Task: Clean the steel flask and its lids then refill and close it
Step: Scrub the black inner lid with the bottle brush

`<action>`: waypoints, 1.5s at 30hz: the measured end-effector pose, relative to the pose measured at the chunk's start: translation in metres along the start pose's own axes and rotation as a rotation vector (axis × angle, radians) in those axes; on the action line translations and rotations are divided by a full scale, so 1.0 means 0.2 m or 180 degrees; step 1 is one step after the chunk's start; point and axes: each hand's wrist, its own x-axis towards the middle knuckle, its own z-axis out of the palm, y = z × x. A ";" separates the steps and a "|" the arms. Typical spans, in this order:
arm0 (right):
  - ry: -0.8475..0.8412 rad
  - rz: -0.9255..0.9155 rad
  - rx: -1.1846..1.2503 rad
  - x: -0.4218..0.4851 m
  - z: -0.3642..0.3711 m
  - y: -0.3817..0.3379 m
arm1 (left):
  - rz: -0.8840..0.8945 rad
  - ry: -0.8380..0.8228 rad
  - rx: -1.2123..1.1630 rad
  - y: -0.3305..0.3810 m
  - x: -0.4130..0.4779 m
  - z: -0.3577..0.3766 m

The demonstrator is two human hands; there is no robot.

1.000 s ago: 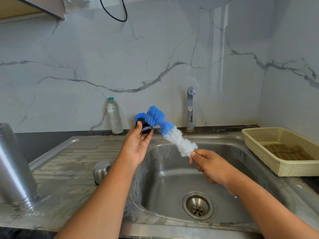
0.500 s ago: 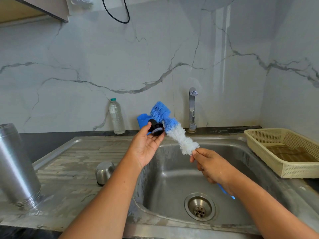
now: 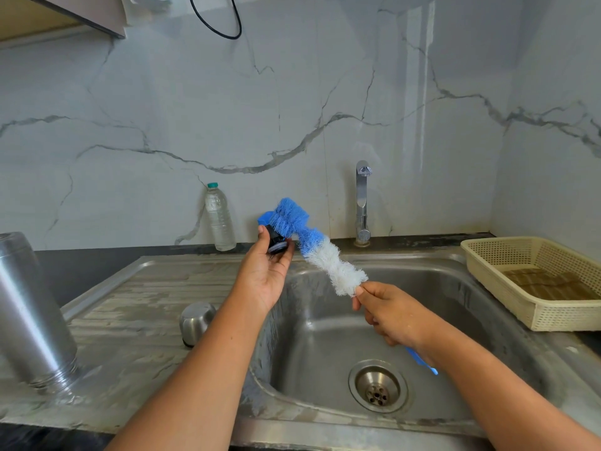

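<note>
My left hand (image 3: 265, 275) holds a small black inner lid (image 3: 276, 239) at its fingertips, above the sink's left rim. My right hand (image 3: 388, 315) grips the handle of a blue and white bottle brush (image 3: 320, 252). The brush's blue bristle tip lies against the black lid. The steel flask (image 3: 31, 315) stands upside down on the draining board at far left. A steel cup lid (image 3: 196, 322) sits mouth down on the draining board, near my left forearm.
The steel sink basin (image 3: 455, 320) with its drain (image 3: 377, 385) lies below my hands. A tap (image 3: 362, 203) stands at the back. A plastic water bottle (image 3: 219, 218) leans by the wall. A cream basket (image 3: 533, 281) sits at right.
The brush tip has shifted over the black lid, which now sits under the blue bristles; both hands stay over the sink in about the same place.
</note>
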 end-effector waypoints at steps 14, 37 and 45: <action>0.0017 -0.0035 -0.0243 0.02 -0.02 0.05 | 0.0031 -0.0065 0.0209 -0.01 -0.04 0.02; 0.0027 -0.0101 -0.0171 0.04 0.00 0.03 | -0.0220 -0.0253 0.0572 -0.03 -0.08 0.02; -0.0041 -0.0070 -0.0266 0.04 -0.03 0.06 | -0.0033 -0.0177 0.0158 0.02 -0.04 0.01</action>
